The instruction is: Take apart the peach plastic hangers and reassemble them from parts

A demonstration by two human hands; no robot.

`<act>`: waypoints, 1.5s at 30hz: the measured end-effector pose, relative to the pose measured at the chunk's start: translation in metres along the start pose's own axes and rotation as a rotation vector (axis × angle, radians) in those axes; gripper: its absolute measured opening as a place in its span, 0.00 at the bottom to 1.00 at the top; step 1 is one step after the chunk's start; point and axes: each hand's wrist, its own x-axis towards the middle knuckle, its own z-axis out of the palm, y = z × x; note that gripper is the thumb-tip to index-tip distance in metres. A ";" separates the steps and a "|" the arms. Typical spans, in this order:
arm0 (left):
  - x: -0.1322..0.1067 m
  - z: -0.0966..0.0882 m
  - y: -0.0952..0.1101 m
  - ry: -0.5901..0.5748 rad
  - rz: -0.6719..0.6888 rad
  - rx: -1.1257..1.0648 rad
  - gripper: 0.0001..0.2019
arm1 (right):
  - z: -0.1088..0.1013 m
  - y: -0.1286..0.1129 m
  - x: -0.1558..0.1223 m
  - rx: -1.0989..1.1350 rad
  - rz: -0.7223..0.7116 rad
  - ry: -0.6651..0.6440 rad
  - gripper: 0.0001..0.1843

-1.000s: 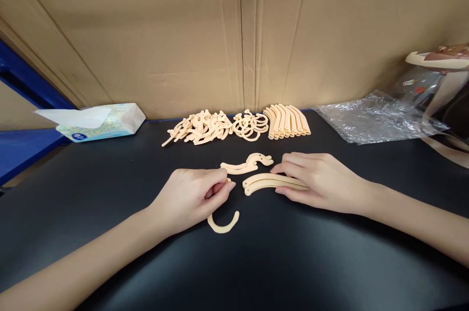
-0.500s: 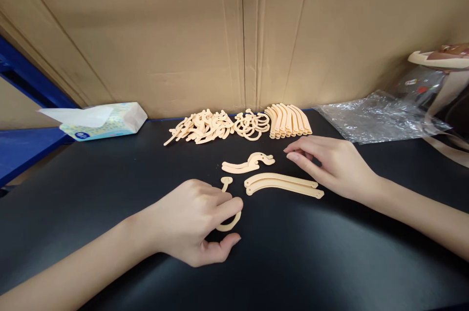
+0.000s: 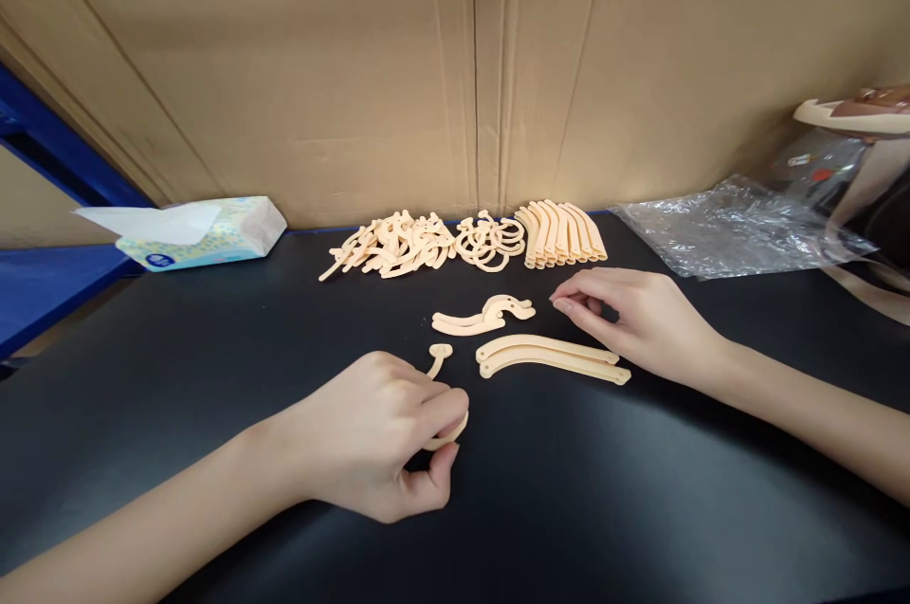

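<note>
My left hand (image 3: 388,438) is closed round a cream-coloured hook-shaped plastic piece (image 3: 441,354), with thumb and index finger at its curved lower end. Its knobbed top shows beyond my knuckles; the middle is hidden under my fingers. My right hand (image 3: 636,315) rests on the table with thumb and fingertips brought together, and nothing shows between them. To the left of those fingertips lie two wavy pieces with hooked ends (image 3: 469,326), partly overlapping. Just below them is a pair of long curved strips (image 3: 555,367) with holes at their ends, side by side.
Along the back of the black table (image 3: 213,376) lie a heap of wavy pieces (image 3: 394,246), a heap of hook-shaped pieces (image 3: 490,242) and a row of long strips (image 3: 565,234). A tissue pack (image 3: 206,234) is at back left, a clear plastic bag (image 3: 739,229) at back right.
My left thumb has moved up toward the index finger, closing on the lower end of the hook-shaped piece. The right thumb and fingertips have drawn slightly closer together.
</note>
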 end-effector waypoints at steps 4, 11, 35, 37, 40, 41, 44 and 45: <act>0.000 0.000 0.000 0.017 0.008 -0.044 0.08 | 0.000 0.000 0.001 -0.006 -0.023 0.009 0.12; -0.003 0.001 -0.001 0.107 0.050 -0.026 0.09 | 0.000 0.000 -0.001 -0.020 -0.040 0.011 0.11; 0.003 -0.011 -0.013 0.582 -0.382 0.278 0.08 | -0.003 -0.004 -0.002 0.067 -0.238 -0.070 0.13; 0.004 -0.009 -0.013 0.558 -0.523 0.079 0.09 | -0.005 -0.008 -0.002 0.082 -0.312 -0.137 0.17; 0.007 -0.006 -0.014 0.531 -0.709 -0.251 0.14 | -0.006 -0.010 -0.003 0.070 -0.336 -0.195 0.21; 0.008 -0.004 -0.014 0.528 -0.745 -0.351 0.16 | -0.005 -0.011 -0.004 0.057 -0.333 -0.207 0.21; 0.010 0.001 -0.018 0.520 -0.791 -0.553 0.19 | -0.002 -0.011 -0.004 0.020 -0.327 -0.224 0.20; 0.010 0.002 -0.019 0.516 -0.798 -0.587 0.19 | -0.001 -0.012 -0.004 0.010 -0.326 -0.221 0.18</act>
